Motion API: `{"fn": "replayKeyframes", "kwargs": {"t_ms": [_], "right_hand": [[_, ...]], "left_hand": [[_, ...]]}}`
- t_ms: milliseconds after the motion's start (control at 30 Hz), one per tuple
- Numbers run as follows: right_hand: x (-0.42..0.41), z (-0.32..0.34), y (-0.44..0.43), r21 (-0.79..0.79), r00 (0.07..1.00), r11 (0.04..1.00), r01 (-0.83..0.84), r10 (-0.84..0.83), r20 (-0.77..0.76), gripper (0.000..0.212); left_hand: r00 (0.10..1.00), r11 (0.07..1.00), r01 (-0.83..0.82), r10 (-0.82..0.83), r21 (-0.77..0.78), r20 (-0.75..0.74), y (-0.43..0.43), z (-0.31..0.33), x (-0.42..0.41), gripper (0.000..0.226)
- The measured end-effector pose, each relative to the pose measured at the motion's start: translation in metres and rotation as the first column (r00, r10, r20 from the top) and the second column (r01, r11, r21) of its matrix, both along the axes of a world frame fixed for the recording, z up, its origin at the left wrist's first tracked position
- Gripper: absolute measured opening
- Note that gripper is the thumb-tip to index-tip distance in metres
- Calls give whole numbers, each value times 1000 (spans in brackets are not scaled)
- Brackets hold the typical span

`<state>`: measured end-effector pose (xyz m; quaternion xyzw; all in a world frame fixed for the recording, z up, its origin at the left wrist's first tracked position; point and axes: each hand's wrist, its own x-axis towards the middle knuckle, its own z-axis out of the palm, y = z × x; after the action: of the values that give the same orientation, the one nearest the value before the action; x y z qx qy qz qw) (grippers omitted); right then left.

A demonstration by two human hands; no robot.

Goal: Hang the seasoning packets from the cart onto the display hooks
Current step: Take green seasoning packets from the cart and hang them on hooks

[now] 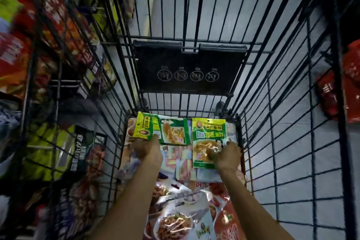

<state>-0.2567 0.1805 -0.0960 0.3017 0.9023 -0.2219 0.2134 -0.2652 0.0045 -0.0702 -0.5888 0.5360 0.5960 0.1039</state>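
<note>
My left hand pinches a sideways packet, top toward 9 — my right hand grips an upright packet, top toward 12.

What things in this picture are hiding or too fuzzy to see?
Head view, display hooks: the shelves on the left are blurred, no hook shows.
Print on the left green packet and right green packet: too small to read.
Packets lower in the cart: partly covered by the left hand, right hand and forearms.
Cart's near end: cut off by the bottom edge.
</note>
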Motion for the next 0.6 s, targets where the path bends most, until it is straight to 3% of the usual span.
{"fn": "replayKeyframes", "kwargs": {"t_ms": [100,167,267,367,467,600], "right_hand": [[-4,-7,2,15,1000,1000,-7,7,11,76],[-6,-9,3,31,1000,1000,-1,0,21,80],[-9,-9,5,6,998,998,59,-58,-4,76],[-12,-9,11,-122,988,980,155,-153,27,57],[-11,-4,16,-350,943,878,326,-330,52,41],[-6,3,21,-500,901,770,397,-432,51,33]], "left_hand": [[987,985,-150,144,-88,-64,0,-20,-6,53],[976,978,-209,208,3,-63,3,-20,-9,70],[968,964,-240,246,110,-40,5,-30,-10,76],[961,953,-264,273,151,-40,7,-37,-6,56],[962,955,-256,267,152,-60,4,-31,-2,24],[964,963,-230,244,141,-100,-6,-23,10,25]]}}
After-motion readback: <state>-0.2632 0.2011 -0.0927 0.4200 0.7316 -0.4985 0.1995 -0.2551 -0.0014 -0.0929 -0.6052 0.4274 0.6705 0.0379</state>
